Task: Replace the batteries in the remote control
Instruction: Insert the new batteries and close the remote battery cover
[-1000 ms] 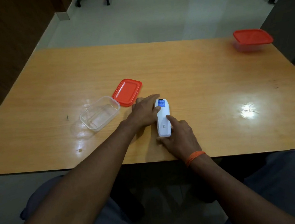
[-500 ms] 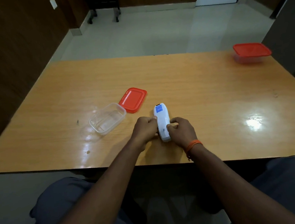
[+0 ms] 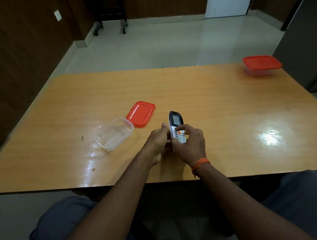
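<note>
Remote [image 3: 176, 127] faces me: right hand [image 3: 191, 143] curls round its lower half (one finger across the keys), left hand [image 3: 158, 139] pinches its edge.

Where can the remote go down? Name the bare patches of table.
Free: the wide stretch right of the right hand, up to the closed box; the far strip behind the red lid. Crowded: clear tub, lid, left hand and remote, close together.

Remote [image 3: 175, 119] base (back too) hides behind hands [image 3: 191, 144].
</note>
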